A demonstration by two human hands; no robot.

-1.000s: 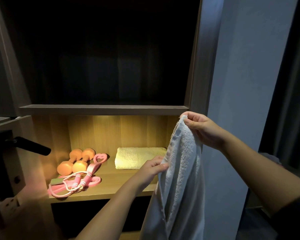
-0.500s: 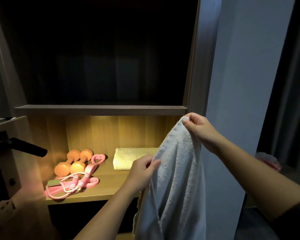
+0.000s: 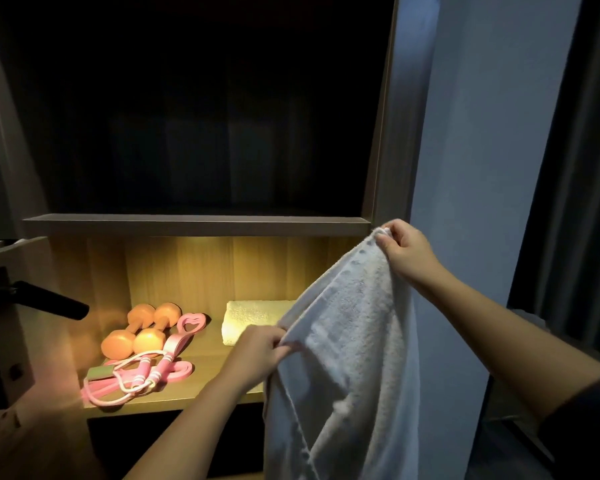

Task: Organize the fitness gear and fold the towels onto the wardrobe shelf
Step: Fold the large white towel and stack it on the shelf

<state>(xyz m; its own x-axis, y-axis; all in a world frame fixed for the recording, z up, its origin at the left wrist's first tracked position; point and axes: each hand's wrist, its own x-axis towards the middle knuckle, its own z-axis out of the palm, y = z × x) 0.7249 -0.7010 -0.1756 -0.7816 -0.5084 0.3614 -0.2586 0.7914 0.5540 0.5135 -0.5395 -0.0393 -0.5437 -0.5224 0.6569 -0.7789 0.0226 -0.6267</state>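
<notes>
Warm light fills the wooden wardrobe shelf [image 3: 201,393] low in the view. Toward its 9 o'clock end lie two orange plastic dumbbells [image 3: 142,330], with a tangle of pink skipping rope and stretch bands [image 3: 146,375] touching them on the 6 o'clock side. A folded cream towel [image 3: 253,317] sits toward 3 o'clock, partly hidden. In front of it hangs a white terry towel [image 3: 354,341]. The right hand [image 3: 406,251] pinches its top corner at 12 o'clock, and the left hand [image 3: 260,351] grips its edge at 9 o'clock, fingers curled into the cloth.
</notes>
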